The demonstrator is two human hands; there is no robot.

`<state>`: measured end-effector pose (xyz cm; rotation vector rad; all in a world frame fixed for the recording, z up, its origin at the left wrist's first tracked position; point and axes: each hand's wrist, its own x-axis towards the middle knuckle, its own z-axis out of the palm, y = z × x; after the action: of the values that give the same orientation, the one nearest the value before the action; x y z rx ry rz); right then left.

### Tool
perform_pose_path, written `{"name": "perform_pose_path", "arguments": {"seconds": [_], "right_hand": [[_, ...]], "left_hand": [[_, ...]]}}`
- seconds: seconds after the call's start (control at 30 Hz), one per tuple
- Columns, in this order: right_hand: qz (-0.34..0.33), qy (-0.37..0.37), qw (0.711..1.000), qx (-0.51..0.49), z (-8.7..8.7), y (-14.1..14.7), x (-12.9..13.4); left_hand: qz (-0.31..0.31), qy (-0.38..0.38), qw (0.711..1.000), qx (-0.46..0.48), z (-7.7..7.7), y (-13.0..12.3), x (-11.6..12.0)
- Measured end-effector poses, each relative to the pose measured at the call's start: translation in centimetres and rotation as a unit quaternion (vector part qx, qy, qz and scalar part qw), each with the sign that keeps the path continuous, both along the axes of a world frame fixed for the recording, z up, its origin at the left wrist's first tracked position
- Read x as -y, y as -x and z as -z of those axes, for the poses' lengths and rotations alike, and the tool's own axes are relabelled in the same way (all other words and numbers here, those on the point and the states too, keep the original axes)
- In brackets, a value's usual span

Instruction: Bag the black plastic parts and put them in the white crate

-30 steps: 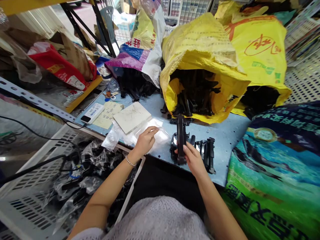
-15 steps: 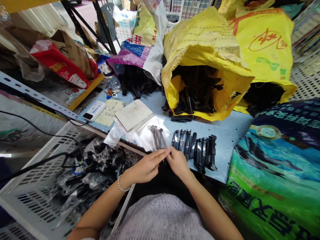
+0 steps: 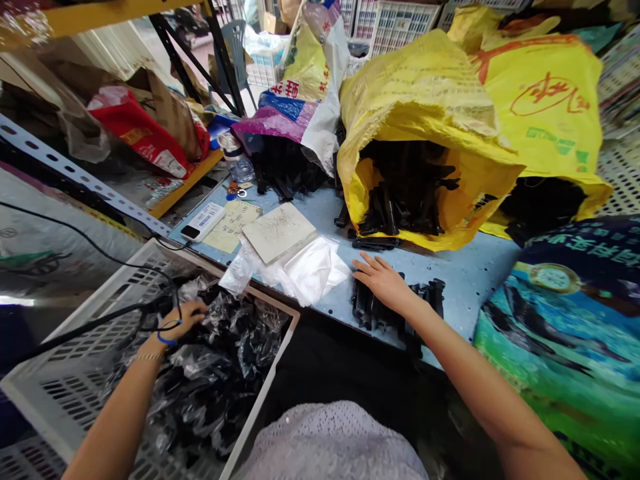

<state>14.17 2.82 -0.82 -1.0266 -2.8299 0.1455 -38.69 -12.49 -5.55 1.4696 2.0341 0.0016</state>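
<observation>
My left hand (image 3: pixel 186 320) is over the white crate (image 3: pixel 270 393), fingers loosely extended and nothing visible in them. Below it, black plastic parts in clear bags (image 3: pixel 215 373) fill the crate. A black cord crosses by that wrist. My right hand (image 3: pixel 383 280) reaches over a row of black plastic parts (image 3: pixel 367 310) on the blue table, fingers spread and partly covering them. Left of it lies a stack of clear plastic bags (image 3: pixel 317 270), partly under a pale square board (image 3: pixel 280 232).
A yellow sack (image 3: pixel 425 80) full of black parts opens toward me, with a second yellow sack (image 3: pixel 545 100) to its right. A purple and white sack (image 3: pixel 285 113) stands left. A green and blue sack (image 3: pixel 555 347) borders the table's right side. A phone-like device (image 3: pixel 203 223) lies left.
My hands have parted: the left moved left over the crate, the right moved right onto the row of parts. The bagged black part they held is no longer in them.
</observation>
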Motion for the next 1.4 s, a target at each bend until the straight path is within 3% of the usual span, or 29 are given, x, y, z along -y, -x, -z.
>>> {"name": "perform_pose_path", "arguments": {"seconds": [0.07,0.13,0.23,0.33,0.4,0.43,0.5,0.6,0.73,0.87,0.97,1.07,1.13,1.3,1.4], "right_hand": [[-0.015,0.012,1.0,0.01,-0.2,-0.4,-0.7],[0.033,0.039,0.999,-0.003,-0.7,-1.3,-0.3],[0.164,0.114,0.976,-0.087,-1.0,-2.9,1.4],[0.261,0.251,0.901,-0.238,-0.4,-3.0,3.5],[0.3,0.366,0.811,-0.344,0.4,-1.6,4.7],[0.311,0.415,0.76,-0.392,0.8,-0.6,5.1],[0.315,0.483,0.671,-0.466,1.4,1.5,5.6],[0.303,0.528,0.596,-0.524,1.4,4.0,5.8],[0.282,0.583,0.53,-0.547,1.0,5.6,5.4],[0.268,0.606,0.483,-0.573,1.7,6.7,4.6],[0.273,0.616,0.451,-0.585,2.5,6.9,4.3],[0.281,0.613,0.434,-0.597,2.8,6.3,4.3],[0.281,0.615,0.423,-0.603,2.6,5.9,4.4],[0.257,0.638,0.418,-0.593,2.3,6.1,4.8],[0.236,0.649,0.43,-0.582,2.7,7.0,4.3]], "left_hand": [[-0.044,-0.015,0.996,-0.079,1.7,2.5,-2.0],[-0.06,-0.016,0.994,-0.094,2.2,3.5,-3.5],[-0.044,0.008,0.996,-0.073,1.9,1.4,-4.5],[0.035,0.041,0.997,0.062,0.8,-5.9,-4.6],[0.122,-0.003,0.96,0.251,-0.3,-12.9,-4.8],[0.138,-0.078,0.944,0.289,-0.7,-16.5,-5.2],[0.077,-0.263,0.932,0.237,-1.2,-22.9,-6.6],[0.016,-0.347,0.915,0.204,-0.4,-28.3,-9.3],[-0.043,-0.304,0.907,0.289,1.1,-28.3,-11.3],[-0.092,-0.28,0.887,0.356,1.2,-27.4,-11.2],[-0.067,-0.276,0.887,0.365,0.8,-28.0,-10.4],[0.043,-0.304,0.911,0.276,0.7,-28.8,-9.7],[0.07,-0.328,0.913,0.234,0.8,-29.0,-9.7],[-0.047,-0.292,0.895,0.334,1.0,-28.1,-11.6],[-0.049,-0.23,0.891,0.387,0.3,-27.3,-12.3]]}}
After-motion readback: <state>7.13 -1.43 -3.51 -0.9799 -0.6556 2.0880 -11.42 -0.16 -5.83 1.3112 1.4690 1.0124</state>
